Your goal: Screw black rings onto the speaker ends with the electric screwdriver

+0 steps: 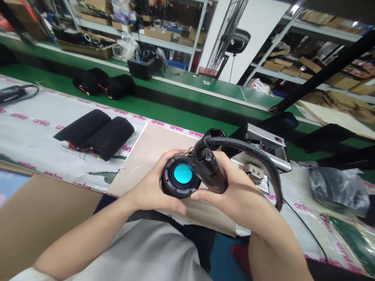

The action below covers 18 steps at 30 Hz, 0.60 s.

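A round black speaker [182, 175] with a shiny blue centre faces up at me above a brown cardboard sheet [146, 152]. My left hand [152, 191] wraps around its left side, thumb along the near edge. In my right hand [234, 187] is a black electric screwdriver [211, 171] with a thick cable, its front end over the speaker's right rim. That hand's thumb lies by the near right rim. The screwdriver's tip is hidden, so I cannot tell if it touches a screw. Small thin wires show at the speaker's far edge.
Left on the bench lie two black fabric-covered speaker shells [95, 134] with red wires. More black shells [104, 82] lie on the green conveyor. A silver machine [266, 146] stands at the right, near a clear plastic bag [340, 189]. Stocked shelves stand behind.
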Available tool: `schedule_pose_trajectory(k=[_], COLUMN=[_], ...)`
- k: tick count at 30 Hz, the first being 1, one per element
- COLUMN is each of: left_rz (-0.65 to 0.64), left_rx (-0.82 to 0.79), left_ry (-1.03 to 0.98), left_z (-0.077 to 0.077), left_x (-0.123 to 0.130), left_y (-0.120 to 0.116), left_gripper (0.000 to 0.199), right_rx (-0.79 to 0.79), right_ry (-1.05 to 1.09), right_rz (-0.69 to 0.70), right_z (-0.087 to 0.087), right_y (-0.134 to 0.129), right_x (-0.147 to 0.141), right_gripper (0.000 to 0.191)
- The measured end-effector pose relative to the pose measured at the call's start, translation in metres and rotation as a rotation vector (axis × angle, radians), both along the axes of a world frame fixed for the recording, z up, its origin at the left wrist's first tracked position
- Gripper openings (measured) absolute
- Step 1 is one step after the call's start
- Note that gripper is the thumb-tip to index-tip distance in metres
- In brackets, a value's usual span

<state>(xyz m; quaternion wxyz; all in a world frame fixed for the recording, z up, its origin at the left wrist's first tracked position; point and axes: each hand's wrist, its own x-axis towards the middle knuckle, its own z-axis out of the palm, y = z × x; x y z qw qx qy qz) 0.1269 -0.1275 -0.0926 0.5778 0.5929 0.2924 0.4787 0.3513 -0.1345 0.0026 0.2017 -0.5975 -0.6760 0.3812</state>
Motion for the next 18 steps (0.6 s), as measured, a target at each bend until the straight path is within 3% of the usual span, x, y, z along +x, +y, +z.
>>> schedule_pose_trajectory(k=[4, 7, 11, 14, 16, 18], left_rz=[-0.054, -0.05, -0.077, -0.104, -0.081, -0.023], left_rx=[-0.005, -0.011, -0.041, -0.051, -0.019, 0.027], left_ry=[-0.039, 0.041, 0.142, 0.164, 0.205, 0.277], left_z=[-0.002, 0.001, 0.006, 0.012, 0.017, 0.021], left_x=[-0.003, -0.007, -0.014, -0.016, -0.014, -0.011], left_y=[0.0, 0.002, 0.009, 0.013, 0.013, 0.01], left_gripper=[0.079, 0.069, 0.077, 0.098, 0.109, 0.106], right_rx=[0.008, 0.042, 0.057, 0.047, 0.028, 0.023], right_ry=[0.089, 0.109, 0.121, 0.177, 0.204, 0.208], right_rz=[-0.013, -0.03, -0.03, -0.026, -0.041, -0.046], right_z=[-0.006, -0.014, -0.019, -0.02, -0.021, -0.02], right_y=[-0.005, -0.01, -0.012, -0.012, -0.012, -0.014], right_x=[0.001, 0.004, 0.005, 0.002, 0.001, 0.001], right_gripper=[0.066, 0.074, 0.076, 0.071, 0.072, 0.077])
